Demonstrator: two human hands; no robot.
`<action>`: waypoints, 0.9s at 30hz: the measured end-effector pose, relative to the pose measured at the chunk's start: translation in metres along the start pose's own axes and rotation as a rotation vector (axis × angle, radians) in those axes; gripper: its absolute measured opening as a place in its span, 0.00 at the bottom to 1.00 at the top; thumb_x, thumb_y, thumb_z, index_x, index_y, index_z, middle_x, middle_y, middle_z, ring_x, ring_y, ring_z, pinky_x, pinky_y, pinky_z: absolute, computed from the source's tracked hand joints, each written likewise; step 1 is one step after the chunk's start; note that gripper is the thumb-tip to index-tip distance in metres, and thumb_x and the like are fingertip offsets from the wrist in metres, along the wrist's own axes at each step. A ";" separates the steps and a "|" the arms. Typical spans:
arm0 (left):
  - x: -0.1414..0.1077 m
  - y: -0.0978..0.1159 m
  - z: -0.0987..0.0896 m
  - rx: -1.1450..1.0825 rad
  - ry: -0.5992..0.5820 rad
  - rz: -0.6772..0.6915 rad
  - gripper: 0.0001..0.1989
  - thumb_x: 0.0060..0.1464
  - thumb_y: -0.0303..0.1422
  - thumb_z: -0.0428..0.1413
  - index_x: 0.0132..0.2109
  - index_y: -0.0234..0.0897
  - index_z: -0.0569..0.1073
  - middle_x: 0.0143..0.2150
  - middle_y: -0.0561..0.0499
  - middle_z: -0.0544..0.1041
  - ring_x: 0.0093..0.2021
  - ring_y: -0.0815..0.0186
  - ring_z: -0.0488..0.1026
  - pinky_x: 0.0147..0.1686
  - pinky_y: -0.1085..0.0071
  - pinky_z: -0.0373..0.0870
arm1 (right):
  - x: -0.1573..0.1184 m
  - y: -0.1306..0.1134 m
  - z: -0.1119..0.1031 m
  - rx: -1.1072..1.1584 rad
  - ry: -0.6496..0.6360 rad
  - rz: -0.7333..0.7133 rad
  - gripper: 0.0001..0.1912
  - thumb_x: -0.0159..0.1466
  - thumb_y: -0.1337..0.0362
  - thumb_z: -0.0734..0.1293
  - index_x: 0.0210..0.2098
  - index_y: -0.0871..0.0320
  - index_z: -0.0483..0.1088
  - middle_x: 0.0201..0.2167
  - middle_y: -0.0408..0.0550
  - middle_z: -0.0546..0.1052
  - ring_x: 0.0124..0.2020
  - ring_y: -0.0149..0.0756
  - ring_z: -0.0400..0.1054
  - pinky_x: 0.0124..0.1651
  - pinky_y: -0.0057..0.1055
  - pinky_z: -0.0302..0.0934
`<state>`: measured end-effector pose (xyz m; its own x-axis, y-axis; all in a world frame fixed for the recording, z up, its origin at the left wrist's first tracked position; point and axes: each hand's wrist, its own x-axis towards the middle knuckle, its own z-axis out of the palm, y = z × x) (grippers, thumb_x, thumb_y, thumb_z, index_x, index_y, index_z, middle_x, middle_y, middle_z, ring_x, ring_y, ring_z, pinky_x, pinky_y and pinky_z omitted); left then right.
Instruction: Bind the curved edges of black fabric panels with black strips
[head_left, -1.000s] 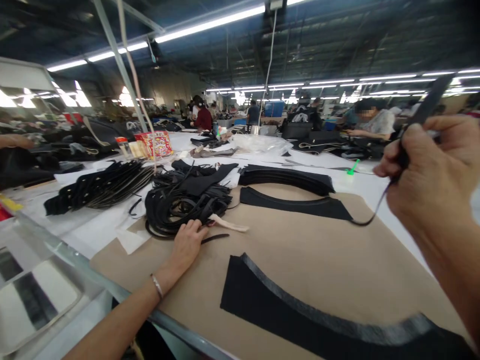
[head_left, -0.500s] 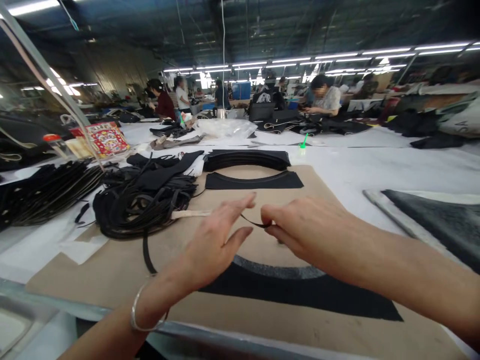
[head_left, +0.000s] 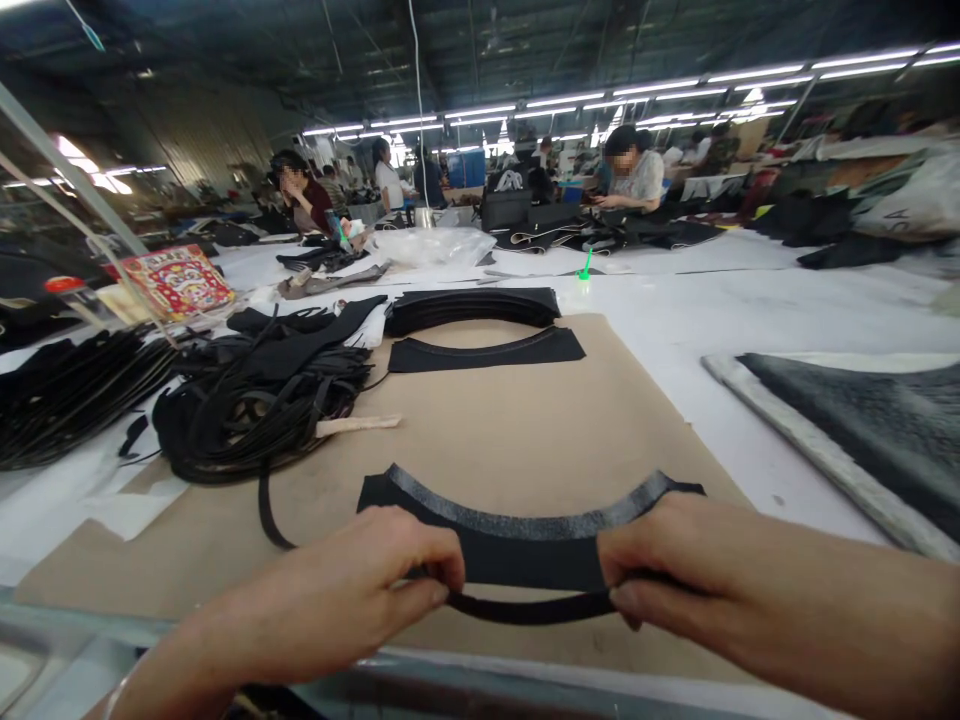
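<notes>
A narrow black strip [head_left: 532,609] sags in a shallow curve between my two hands. My left hand [head_left: 367,575] pinches it between thumb and fingers on the left, and my right hand [head_left: 690,575] grips it the same way on the right. Just behind the strip, a black panel [head_left: 525,560] with a concave upper edge lies on the brown board [head_left: 510,420]. A greyish, shiny band runs along that curved edge. Parts of the panel's two ends are covered by my hands. The strip's ends are hidden in or behind my fingers.
Farther back lie another curved black panel [head_left: 487,352] and a stack of similar pieces [head_left: 472,308]. A tangled heap of black strips [head_left: 255,410] is on the left. A dark slab with pale edges [head_left: 862,430] lies right. Several people work at tables beyond.
Both hands have come down toward the table's near edge and moved apart, with the strip now stretched between them. My left hand has closed on it. More of the panel shows behind.
</notes>
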<state>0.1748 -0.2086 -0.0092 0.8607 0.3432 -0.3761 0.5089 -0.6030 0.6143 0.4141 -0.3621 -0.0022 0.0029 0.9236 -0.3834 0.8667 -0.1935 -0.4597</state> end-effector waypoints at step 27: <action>0.103 -0.020 0.061 -0.045 0.198 -0.168 0.06 0.45 0.28 0.53 0.30 0.37 0.75 0.24 0.54 0.73 0.26 0.68 0.68 0.24 0.74 0.54 | 0.068 0.038 0.058 -0.098 0.040 0.193 0.14 0.62 0.62 0.59 0.27 0.57 0.74 0.25 0.48 0.76 0.27 0.36 0.68 0.26 0.28 0.46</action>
<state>0.2518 -0.2051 -0.1025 0.7481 0.5728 -0.3351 0.6413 -0.4943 0.5868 0.4178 -0.3253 -0.0923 0.1915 0.8855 -0.4233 0.8924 -0.3366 -0.3006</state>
